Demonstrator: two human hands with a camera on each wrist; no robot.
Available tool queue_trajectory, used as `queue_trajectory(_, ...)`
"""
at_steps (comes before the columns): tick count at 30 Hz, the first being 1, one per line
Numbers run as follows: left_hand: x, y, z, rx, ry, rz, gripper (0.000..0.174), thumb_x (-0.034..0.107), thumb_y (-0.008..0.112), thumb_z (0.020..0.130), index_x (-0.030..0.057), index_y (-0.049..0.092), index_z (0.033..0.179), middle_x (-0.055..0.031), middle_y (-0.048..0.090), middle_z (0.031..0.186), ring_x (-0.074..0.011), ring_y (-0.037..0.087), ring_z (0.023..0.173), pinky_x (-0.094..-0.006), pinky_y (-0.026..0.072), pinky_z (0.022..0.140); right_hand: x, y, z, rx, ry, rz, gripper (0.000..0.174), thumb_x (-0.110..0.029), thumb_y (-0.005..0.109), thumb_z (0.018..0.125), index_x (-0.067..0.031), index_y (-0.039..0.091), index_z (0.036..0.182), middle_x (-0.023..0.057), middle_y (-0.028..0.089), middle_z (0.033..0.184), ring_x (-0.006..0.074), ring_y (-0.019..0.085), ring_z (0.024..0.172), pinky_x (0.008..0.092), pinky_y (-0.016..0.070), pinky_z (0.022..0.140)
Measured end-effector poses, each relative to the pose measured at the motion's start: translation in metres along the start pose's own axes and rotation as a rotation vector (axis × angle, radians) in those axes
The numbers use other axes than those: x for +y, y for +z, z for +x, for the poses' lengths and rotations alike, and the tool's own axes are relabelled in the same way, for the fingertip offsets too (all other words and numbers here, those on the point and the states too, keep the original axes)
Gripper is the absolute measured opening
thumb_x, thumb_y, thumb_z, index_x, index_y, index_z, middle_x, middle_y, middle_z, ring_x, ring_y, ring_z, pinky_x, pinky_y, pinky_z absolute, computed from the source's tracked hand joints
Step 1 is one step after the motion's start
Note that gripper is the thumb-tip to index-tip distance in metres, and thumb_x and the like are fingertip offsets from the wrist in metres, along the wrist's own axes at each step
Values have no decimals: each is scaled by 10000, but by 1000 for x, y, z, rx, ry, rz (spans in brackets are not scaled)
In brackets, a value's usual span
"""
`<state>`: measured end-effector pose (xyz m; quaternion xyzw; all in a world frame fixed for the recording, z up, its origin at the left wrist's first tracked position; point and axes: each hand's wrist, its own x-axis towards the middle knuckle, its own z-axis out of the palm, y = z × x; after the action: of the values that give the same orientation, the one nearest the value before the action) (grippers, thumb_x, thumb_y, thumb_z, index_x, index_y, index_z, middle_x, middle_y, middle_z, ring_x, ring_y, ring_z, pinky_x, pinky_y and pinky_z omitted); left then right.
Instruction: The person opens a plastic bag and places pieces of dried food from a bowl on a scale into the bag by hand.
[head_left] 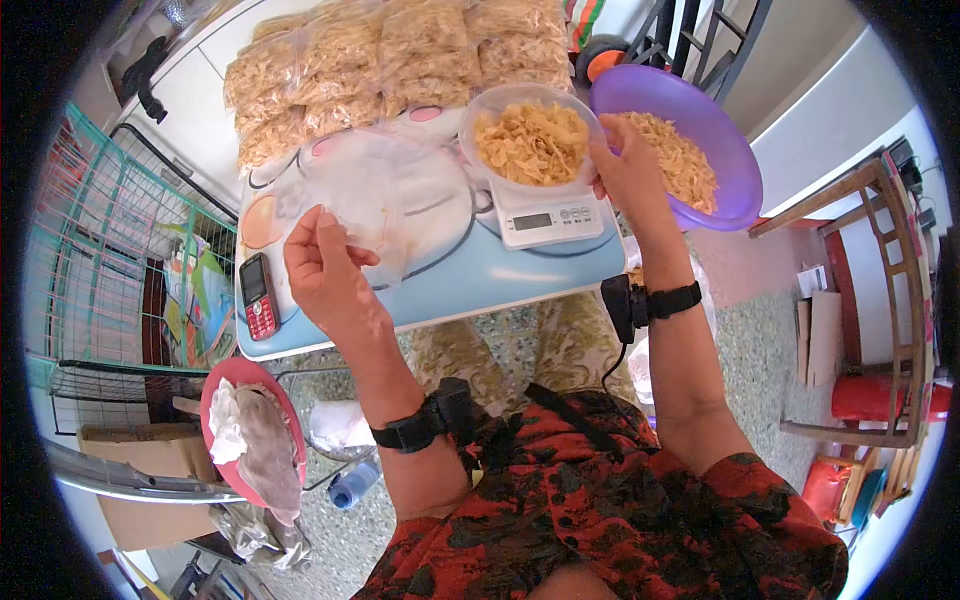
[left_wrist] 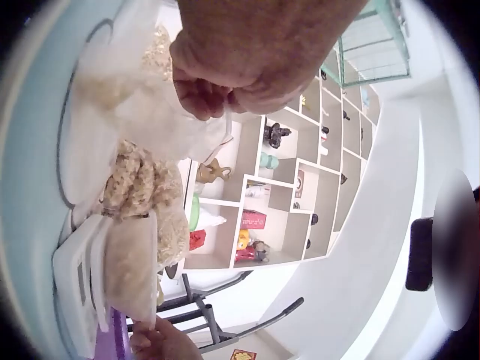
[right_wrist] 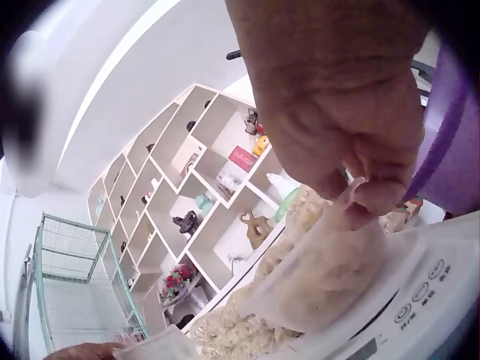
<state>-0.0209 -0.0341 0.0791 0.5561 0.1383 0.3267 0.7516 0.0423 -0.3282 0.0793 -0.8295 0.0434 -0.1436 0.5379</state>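
Note:
My left hand (head_left: pixel 335 275) pinches the edge of a thin clear plastic bag (head_left: pixel 385 235), which spreads limply over the table. At the table's right side my right hand (head_left: pixel 634 178) grips the rim of a translucent plastic bowl (left_wrist: pixel 129 274), thumb and fingers on its edge. Dry, yellowish flakes (head_left: pixel 530 142) fill much of the bowl. The bowl overlaps the top of a white digital scale (head_left: pixel 550 225), whose display and buttons face me. Right beside that hand, a purple basin (head_left: pixel 742 165) holds more of the pale flakes (head_left: pixel 680 160).
Filled clear bags (head_left: pixel 350 65) of flakes are stacked along the table's far side. A red mobile phone (head_left: pixel 260 305) lies at the near left corner of the patterned table (head_left: pixel 440 300). Left of it stands a green wire cage (head_left: pixel 95 230); a red basin (head_left: pixel 295 430) with cloths sits below.

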Motion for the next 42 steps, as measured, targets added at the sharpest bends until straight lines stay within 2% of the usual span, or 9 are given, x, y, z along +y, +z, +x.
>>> queue_trajectory(5,11,-9,3,38,50,-39,176,122,615,936,-11,578,1045,-18,563,775,-63,492,552,-216,447,471,-22,21,-10,12,-97,-63,373,-99,564,878,45,518,1218,155,659,855,159,623,532,297,475,407)
queue_trajectory(11,15,-20,8,64,65,-29,183,125,613,939,-10,574,1056,-18,562,772,-64,491,551,-219,449,472,-31,70,-10,-165,-166,-51,496,-28,529,838,40,444,1322,161,590,1152,130,626,624,261,480,457)
queue_trajectory(14,15,-24,9,91,79,-4,184,127,614,939,-11,574,1054,-19,564,776,-66,496,552,-216,445,467,-27,95,-8,-168,-315,-221,481,-46,521,848,40,455,1316,186,618,1099,199,644,637,317,522,549)
queue_trajectory(16,14,-28,10,101,93,9,186,130,617,937,-11,575,1052,-20,567,777,-66,498,552,-213,441,462,-29,109,-8,-163,-279,-250,435,-88,541,855,35,492,1269,235,621,1083,289,675,776,379,542,673)
queue_trajectory(22,22,-38,15,138,148,58,188,144,623,936,-8,583,1039,-19,579,767,-57,490,554,-197,408,451,-53,104,-25,-140,-289,-768,339,-160,586,856,12,564,1146,188,603,1103,357,617,993,434,524,788)
queue_trajectory(25,40,-44,17,153,197,83,183,152,626,937,2,591,1036,-10,578,759,-53,484,556,-186,384,454,-57,99,-25,31,-546,-700,171,-107,525,845,3,613,942,178,599,1004,360,643,907,443,545,777)
queue_trajectory(28,51,-40,13,158,193,175,178,154,631,933,14,599,1038,-3,571,758,-47,474,552,-179,364,458,-57,100,-19,-79,-677,-587,172,-103,532,840,-6,613,956,164,600,1013,361,638,907,442,546,776)
queue_trajectory(33,0,-40,17,11,106,316,176,144,637,922,15,603,1037,-2,556,776,-34,454,526,-181,343,441,-59,116,-10,-206,-680,-671,240,-156,607,818,-4,598,1003,198,604,1001,363,637,915,449,541,770)
queue_trajectory(42,-15,-27,1,-92,-128,176,272,201,638,927,-19,597,1081,-23,559,732,-80,491,513,-228,413,435,-50,130,16,-417,-654,-753,331,-219,672,810,-20,569,1055,216,603,958,368,608,917,445,492,804)
